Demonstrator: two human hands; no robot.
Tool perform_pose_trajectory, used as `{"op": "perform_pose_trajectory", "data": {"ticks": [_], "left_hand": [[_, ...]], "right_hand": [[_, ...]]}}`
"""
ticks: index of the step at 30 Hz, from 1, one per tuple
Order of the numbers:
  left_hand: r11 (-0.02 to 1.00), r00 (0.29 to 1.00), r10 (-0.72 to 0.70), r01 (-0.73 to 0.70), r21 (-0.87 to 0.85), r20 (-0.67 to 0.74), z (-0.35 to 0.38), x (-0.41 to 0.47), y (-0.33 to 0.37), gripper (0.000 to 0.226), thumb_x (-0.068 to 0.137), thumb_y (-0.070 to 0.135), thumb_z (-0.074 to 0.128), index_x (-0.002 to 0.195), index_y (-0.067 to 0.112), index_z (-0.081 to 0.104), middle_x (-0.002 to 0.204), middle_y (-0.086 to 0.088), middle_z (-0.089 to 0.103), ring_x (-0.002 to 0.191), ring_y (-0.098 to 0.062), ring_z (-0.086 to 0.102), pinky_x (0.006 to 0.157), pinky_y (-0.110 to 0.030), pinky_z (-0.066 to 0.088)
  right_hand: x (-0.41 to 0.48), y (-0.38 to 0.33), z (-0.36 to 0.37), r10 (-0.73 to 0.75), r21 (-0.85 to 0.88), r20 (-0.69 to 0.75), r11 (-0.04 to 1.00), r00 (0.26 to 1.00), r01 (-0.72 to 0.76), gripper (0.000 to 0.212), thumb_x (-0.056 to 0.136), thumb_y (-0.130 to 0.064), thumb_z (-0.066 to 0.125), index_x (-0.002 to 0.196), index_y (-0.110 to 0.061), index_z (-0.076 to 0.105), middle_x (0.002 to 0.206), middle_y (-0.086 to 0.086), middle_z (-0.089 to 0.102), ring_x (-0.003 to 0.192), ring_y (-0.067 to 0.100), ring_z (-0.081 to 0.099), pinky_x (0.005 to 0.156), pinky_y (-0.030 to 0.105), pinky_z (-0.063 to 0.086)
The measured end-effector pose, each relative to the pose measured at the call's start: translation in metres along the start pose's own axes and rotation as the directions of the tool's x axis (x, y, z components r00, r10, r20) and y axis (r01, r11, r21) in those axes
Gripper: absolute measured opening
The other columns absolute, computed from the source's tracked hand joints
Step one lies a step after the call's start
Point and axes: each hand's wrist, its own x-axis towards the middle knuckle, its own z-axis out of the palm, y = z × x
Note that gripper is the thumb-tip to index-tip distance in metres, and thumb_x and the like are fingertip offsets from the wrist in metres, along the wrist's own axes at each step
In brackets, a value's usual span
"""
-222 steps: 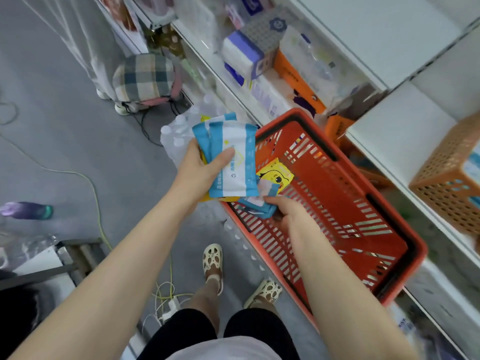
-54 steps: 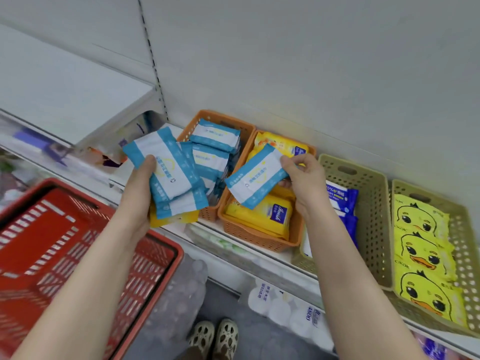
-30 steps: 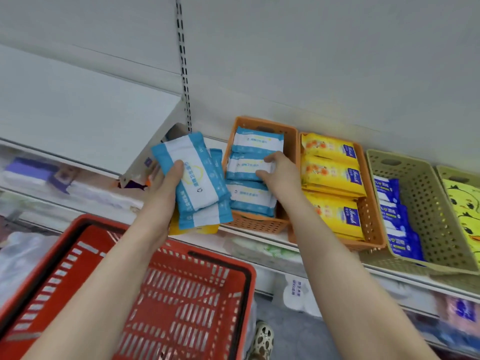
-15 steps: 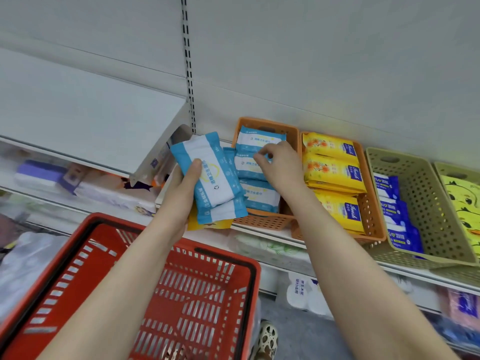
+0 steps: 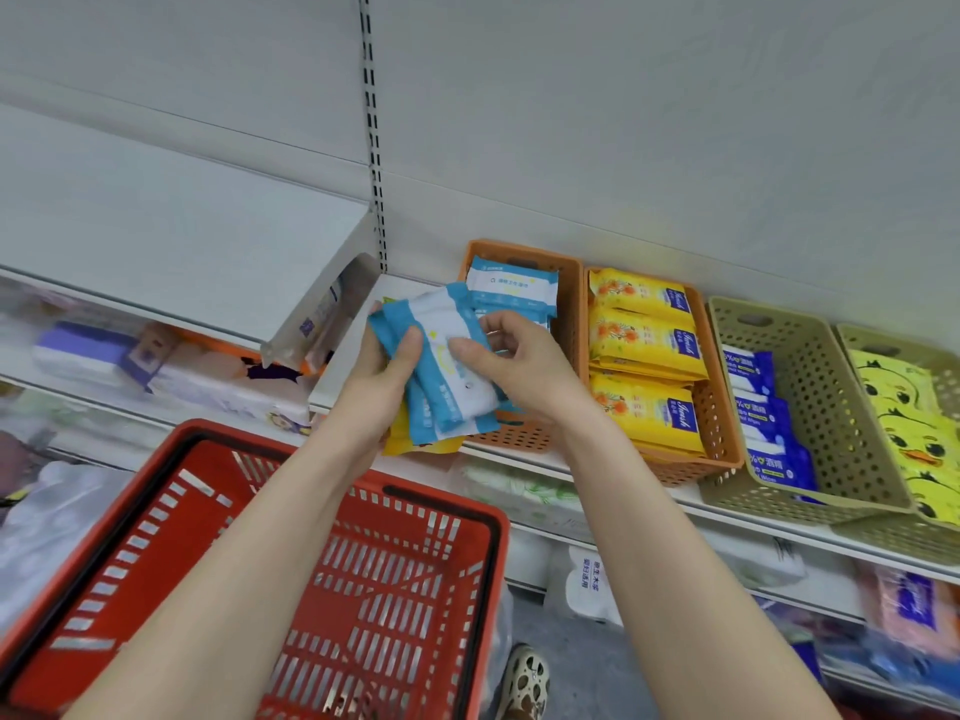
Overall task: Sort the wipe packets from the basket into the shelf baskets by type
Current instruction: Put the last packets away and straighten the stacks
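Note:
My left hand (image 5: 382, 374) holds a stack of blue-and-white wipe packets (image 5: 447, 376) with a yellow packet (image 5: 410, 443) underneath, in front of the shelf. My right hand (image 5: 511, 358) pinches the top blue-and-white packet of that stack. Right behind the hands stands an orange shelf basket (image 5: 569, 283) with blue-and-white packets (image 5: 511, 285) in it. Beside it, a second orange basket (image 5: 719, 433) holds yellow packets (image 5: 644, 335). The red shopping basket (image 5: 363, 589) hangs below my left arm, and the part I see holds nothing.
A beige basket (image 5: 821, 402) with dark blue packets (image 5: 763, 407) and another beige basket (image 5: 872, 340) with yellow duck packets (image 5: 909, 423) stand further right. A white shelf (image 5: 171, 226) juts out on the left. Lower shelves hold more goods. My sandalled foot (image 5: 522, 683) shows below.
My right hand has left the orange basket, where it laid a blue-and-white packet, and come back to the stack in my left hand, pinching its top packet.

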Motion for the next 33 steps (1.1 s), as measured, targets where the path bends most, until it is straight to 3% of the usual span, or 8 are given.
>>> {"op": "perform_pose_trajectory", "data": {"ticks": [4, 7, 11, 14, 19, 22, 25, 33], "left_hand": [[0.998, 0.997, 0.061, -0.061, 0.016, -0.047, 0.006, -0.003, 0.003, 0.04, 0.092, 0.017, 0.066, 0.125, 0.026, 0.048, 0.104, 0.017, 0.068, 0.088, 0.003, 0.07, 0.067, -0.015, 0.055], [0.998, 0.994, 0.05, -0.052, -0.019, -0.101, 0.005, -0.001, 0.003, 0.044, 0.093, 0.02, 0.065, 0.132, 0.022, 0.046, 0.109, 0.012, 0.069, 0.093, -0.003, 0.071, 0.07, -0.021, 0.059], [0.998, 0.974, 0.004, -0.018, -0.057, -0.229, -0.015, 0.002, 0.0, 0.051, 0.092, 0.025, 0.067, 0.138, 0.018, 0.044, 0.125, -0.001, 0.066, 0.103, -0.014, 0.07, 0.076, -0.028, 0.061], [0.997, 0.966, -0.004, -0.015, -0.071, -0.257, -0.028, 0.0, 0.0, 0.045, 0.094, 0.024, 0.064, 0.134, 0.021, 0.046, 0.121, 0.003, 0.068, 0.099, -0.01, 0.07, 0.074, -0.027, 0.06], [0.996, 0.963, -0.031, 0.009, -0.083, -0.268, -0.035, -0.002, -0.003, 0.039, 0.095, 0.024, 0.062, 0.13, 0.029, 0.044, 0.115, 0.009, 0.067, 0.095, -0.006, 0.069, 0.079, -0.03, 0.058], [0.996, 0.965, -0.048, 0.027, -0.082, -0.257, -0.034, -0.003, -0.004, 0.043, 0.096, 0.021, 0.062, 0.134, 0.026, 0.043, 0.118, 0.006, 0.067, 0.1, -0.01, 0.069, 0.082, -0.031, 0.057], [0.995, 0.97, -0.07, 0.05, -0.088, -0.231, -0.034, -0.004, -0.004, 0.038, 0.098, 0.013, 0.055, 0.133, 0.022, 0.044, 0.122, 0.0, 0.066, 0.106, -0.017, 0.067, 0.089, -0.037, 0.056], [0.995, 0.978, -0.095, 0.088, -0.045, -0.188, -0.027, -0.002, -0.006, 0.037, 0.099, 0.009, 0.047, 0.133, 0.022, 0.044, 0.129, -0.005, 0.063, 0.115, -0.025, 0.062, 0.1, -0.048, 0.05]], "right_hand": [[0.001, -0.01, -0.004, 0.01, 0.156, -0.012, 0.988, 1.0, -0.008, 0.019, 0.087, -0.025, 0.073, 0.1, -0.011, 0.069, 0.093, 0.001, 0.075, 0.084, 0.016, 0.072, 0.077, 0.036, 0.059], [0.011, -0.009, -0.018, 0.009, 0.244, -0.261, 0.968, 0.965, 0.057, 0.005, 0.088, -0.02, 0.071, 0.089, -0.015, 0.069, 0.086, 0.004, 0.073, 0.078, 0.017, 0.069, 0.074, 0.044, 0.058], [0.021, 0.004, -0.053, -0.027, -0.006, -0.583, 1.0, 0.812, 0.029, 0.035, 0.083, -0.013, 0.061, 0.111, -0.029, 0.049, 0.098, -0.001, 0.067, 0.091, 0.021, 0.068, 0.078, 0.049, 0.058], [0.019, 0.014, -0.059, -0.06, -0.124, -0.527, 0.992, 0.848, -0.007, 0.055, 0.083, 0.002, 0.052, 0.123, -0.035, 0.046, 0.104, -0.004, 0.062, 0.099, 0.02, 0.065, 0.073, 0.038, 0.059], [0.022, 0.036, -0.028, -0.028, -0.328, -0.328, 0.941, 0.944, -0.086, 0.039, 0.09, 0.001, 0.049, 0.114, -0.026, 0.063, 0.128, 0.005, 0.057, 0.111, 0.019, 0.057, 0.063, 0.014, 0.048], [0.022, 0.043, -0.014, 0.073, -0.552, -0.229, 0.812, 0.971, -0.191, 0.04, 0.089, -0.017, 0.064, 0.128, -0.018, 0.059, 0.132, 0.007, 0.058, 0.118, 0.025, 0.056, 0.082, 0.026, 0.047], [0.019, 0.044, -0.01, 0.05, -0.747, -0.246, 0.626, 0.968, -0.223, 0.046, 0.084, -0.035, 0.072, 0.123, -0.014, 0.058, 0.12, 0.007, 0.064, 0.108, 0.027, 0.061, 0.075, 0.03, 0.044], [0.023, 0.048, 0.0, -0.019, -0.788, -0.359, 0.542, 0.933, -0.292, 0.029, 0.092, -0.032, 0.064, 0.112, -0.012, 0.06, 0.111, 0.01, 0.065, 0.101, 0.029, 0.062, 0.065, 0.029, 0.038]]}}
